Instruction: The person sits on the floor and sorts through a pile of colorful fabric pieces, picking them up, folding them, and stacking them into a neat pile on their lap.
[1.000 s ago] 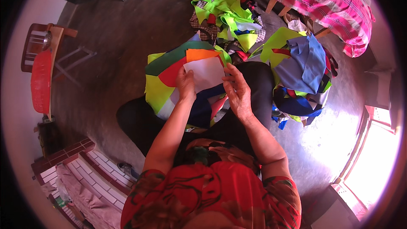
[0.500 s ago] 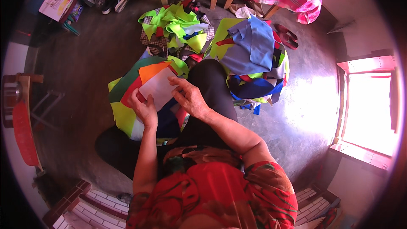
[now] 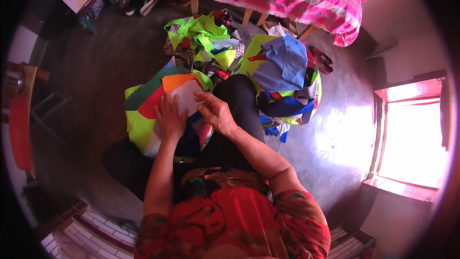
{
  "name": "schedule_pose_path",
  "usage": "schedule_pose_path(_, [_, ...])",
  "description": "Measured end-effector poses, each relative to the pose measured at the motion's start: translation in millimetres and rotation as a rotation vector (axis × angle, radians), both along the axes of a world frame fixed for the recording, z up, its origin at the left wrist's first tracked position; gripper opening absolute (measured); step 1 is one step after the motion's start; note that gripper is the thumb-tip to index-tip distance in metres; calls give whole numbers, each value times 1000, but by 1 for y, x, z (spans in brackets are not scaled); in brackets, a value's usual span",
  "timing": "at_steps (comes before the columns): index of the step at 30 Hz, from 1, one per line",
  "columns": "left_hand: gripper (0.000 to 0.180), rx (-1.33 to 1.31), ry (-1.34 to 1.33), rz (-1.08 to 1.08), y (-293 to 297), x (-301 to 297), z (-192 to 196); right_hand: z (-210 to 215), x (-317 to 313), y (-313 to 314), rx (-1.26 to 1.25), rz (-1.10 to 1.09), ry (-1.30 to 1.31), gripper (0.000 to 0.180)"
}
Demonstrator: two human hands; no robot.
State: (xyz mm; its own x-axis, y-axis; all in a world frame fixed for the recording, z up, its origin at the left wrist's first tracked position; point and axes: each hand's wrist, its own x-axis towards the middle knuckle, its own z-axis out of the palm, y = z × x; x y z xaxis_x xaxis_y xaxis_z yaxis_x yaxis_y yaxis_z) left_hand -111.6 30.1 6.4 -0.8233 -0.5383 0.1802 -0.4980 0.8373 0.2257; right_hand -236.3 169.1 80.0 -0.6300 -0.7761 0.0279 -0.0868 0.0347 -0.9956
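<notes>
Both hands — left hand [image 3: 170, 117]; right hand [image 3: 216, 112] — flank white cloth piece [image 3: 188, 97].

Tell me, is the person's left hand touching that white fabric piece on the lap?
Touching. The head view shows the left hand lying flat on the white fabric piece, fingers overlapping its lower edge with no gap.

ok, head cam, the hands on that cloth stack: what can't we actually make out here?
- Left hand: palm and fingertips face down on the white piece; grip unseen.
- Right hand: fingertips curl over the white piece's edge; whether it is a pinch cannot be told.
- Stacked cloth pieces: lower layers covered by upper ones and both hands; count unclear.
- Blue fabric heap: single pieces merge; fisheye bending near the rim.
</notes>
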Motion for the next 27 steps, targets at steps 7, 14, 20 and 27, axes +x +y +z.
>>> schedule_pose_path(7, [61,29,20,47,-2,1,-6,71,-7,32,-3,-61,188,39])
schedule_pose_path(14, [62,112,-16,86,-2,4,-4,114,-100,107,541,-535,1153,57])
schedule_pose_path(20, [62,125,40,88,-2,6,-8,82,-123,141,952,-525,1213,56])
schedule_pose_path(27, [61,110,31,91,-3,5,-13,75,-151,150,701,-656,1075,24])
